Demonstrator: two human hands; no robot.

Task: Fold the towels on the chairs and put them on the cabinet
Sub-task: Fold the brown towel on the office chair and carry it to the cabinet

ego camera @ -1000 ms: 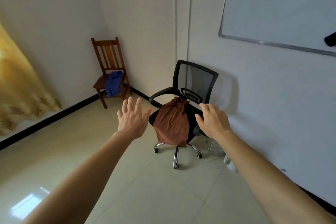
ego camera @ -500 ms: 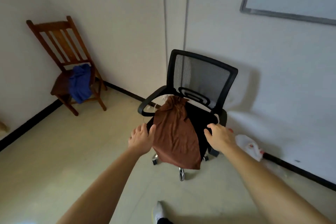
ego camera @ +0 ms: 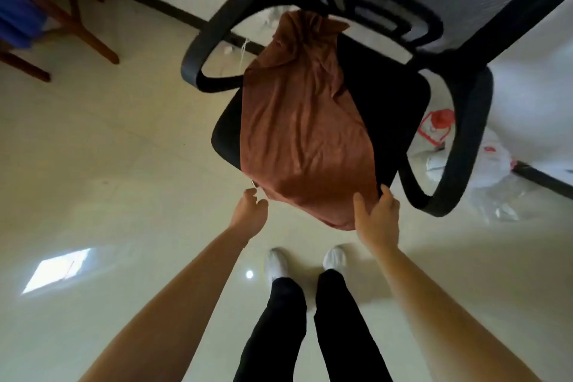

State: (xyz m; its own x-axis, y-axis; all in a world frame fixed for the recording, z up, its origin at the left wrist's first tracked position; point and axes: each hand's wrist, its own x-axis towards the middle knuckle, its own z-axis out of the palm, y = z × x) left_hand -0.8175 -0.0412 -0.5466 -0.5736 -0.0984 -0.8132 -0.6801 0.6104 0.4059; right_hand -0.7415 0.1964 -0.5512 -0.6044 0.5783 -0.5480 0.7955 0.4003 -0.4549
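Observation:
A brown towel (ego camera: 304,133) lies crumpled on the black seat of the office chair (ego camera: 387,102), with its lower end hanging over the front edge. My right hand (ego camera: 376,217) touches the towel's lower right edge, thumb on the cloth and fingers up against the seat rim. My left hand (ego camera: 251,211) hovers just short of the lower left corner, fingers loosely curled and holding nothing. A blue towel (ego camera: 18,9) hangs on the wooden chair (ego camera: 90,37) at the top left.
The office chair's armrests (ego camera: 459,146) curve out on both sides of the seat. Plastic bags (ego camera: 496,164) and a red-capped bottle (ego camera: 440,121) lie on the floor by the wall at right. My white shoes (ego camera: 276,267) stand on the pale tiled floor just before the chair.
I have stepped close to the office chair and my view has tipped down. Both hands have dropped to the towel's hanging lower edge.

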